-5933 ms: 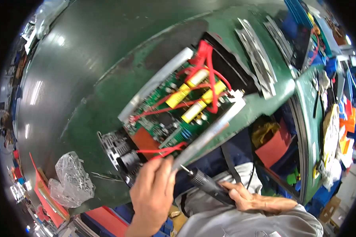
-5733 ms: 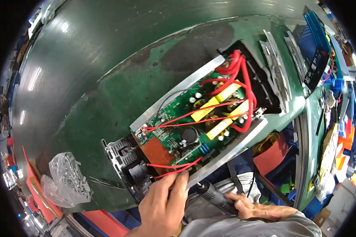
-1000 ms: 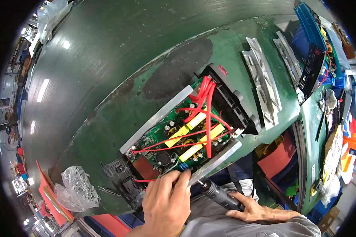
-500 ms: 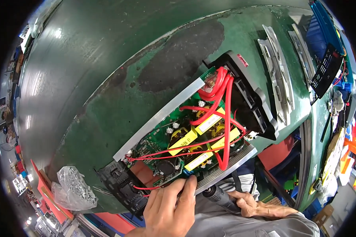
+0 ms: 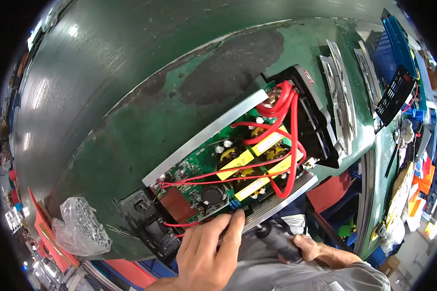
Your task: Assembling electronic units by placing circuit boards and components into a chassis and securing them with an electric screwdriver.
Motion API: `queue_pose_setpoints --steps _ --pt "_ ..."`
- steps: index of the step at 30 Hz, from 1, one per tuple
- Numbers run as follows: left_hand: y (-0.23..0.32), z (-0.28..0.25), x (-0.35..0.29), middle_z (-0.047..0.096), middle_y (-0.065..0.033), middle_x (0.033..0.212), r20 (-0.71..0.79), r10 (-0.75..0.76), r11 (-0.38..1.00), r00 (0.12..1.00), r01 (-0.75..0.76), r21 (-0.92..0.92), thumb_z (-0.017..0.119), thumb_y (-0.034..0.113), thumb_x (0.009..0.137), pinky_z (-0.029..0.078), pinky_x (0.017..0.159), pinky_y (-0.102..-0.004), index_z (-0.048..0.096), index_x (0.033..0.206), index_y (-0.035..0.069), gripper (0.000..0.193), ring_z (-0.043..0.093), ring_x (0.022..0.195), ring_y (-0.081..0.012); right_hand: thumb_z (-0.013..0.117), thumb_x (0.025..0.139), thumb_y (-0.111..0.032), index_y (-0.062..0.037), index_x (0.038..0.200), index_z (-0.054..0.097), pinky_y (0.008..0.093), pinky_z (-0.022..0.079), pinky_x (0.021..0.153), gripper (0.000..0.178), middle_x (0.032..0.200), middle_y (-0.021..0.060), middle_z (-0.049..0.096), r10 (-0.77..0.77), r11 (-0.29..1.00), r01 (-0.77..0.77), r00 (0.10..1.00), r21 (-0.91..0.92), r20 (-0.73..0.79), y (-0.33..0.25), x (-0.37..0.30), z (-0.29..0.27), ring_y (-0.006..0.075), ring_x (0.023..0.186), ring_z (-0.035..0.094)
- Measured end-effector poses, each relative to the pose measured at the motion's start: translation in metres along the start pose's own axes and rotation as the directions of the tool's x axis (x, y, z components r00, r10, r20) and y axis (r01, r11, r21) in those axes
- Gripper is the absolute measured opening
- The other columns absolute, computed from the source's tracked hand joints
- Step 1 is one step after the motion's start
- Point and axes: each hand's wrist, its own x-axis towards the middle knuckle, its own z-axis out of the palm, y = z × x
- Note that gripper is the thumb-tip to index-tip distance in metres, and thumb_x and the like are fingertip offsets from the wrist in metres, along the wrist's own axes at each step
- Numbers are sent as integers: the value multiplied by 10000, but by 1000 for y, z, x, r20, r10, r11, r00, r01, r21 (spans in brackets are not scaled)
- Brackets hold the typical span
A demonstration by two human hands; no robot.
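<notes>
An opened power inverter lies at a slant on the green bench. Its aluminium walls surround a green circuit board, yellow-taped coils and thick red wires. One black end panel is at its far right, another at its near left. My left hand grips the near side wall, thumb and fingers bent over its edge. In my right hand is a black power screwdriver, slightly blurred. Its front end points at the outside of the near finned wall; whether it touches cannot be made out.
A clear plastic bag of small metal parts sits at the left beside a red-orange sheet. Long metal profiles lie at the right, near a slotted black panel and a blue bin.
The power screwdriver has come up closer to the near side wall. My left hand keeps its hold there. The view has shifted slightly, so the inverter appears a little farther right.
</notes>
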Motion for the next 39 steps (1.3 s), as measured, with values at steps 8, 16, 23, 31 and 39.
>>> queue_pose_setpoints --steps 8,16,23,31,39 --pt "-24 -7 -47 701 -63 1043 -174 22 999 984 -15 43 881 99 795 538 802 -390 774 1069 103 295 685 894 -263 493 933 -748 83 1304 542 294 468 564 911 730 99 648 -681 732 468 516 -496 -519 -42 -35 -26 165 600 583" --pt "-40 5 -55 685 -69 1006 -218 36 999 975 -37 -2 848 71 784 519 752 -382 751 1078 86 310 666 845 -261 705 922 -297 29 1556 351 260 472 758 796 1064 117 638 -708 697 92 241 -711 -664 -155 -35 -3 141 840 604" --pt "-40 12 -61 669 -79 948 -255 27 1000 966 -26 7 866 30 692 503 658 -378 711 1057 76 399 645 763 -266 743 808 -43 -19 1310 630 412 486 902 515 1179 176 609 -985 -128 -397 157 -909 70 -216 -16 23 279 1056 606" --pt "-42 15 -60 664 -75 940 -351 52 999 935 -49 17 886 103 732 490 675 -386 714 1014 85 330 635 785 -280 892 686 -122 -124 1093 745 405 508 831 432 1095 42 663 -680 -691 -83 411 -718 607 -214 30 51 265 1038 644" --pt "-30 -14 -43 626 -106 880 -349 -108 967 931 16 -255 824 41 832 482 701 -339 678 954 2 194 612 772 -234 807 711 -25 -44 937 706 370 568 753 249 985 84 630 -637 -643 182 413 -744 651 -251 23 63 275 901 667"
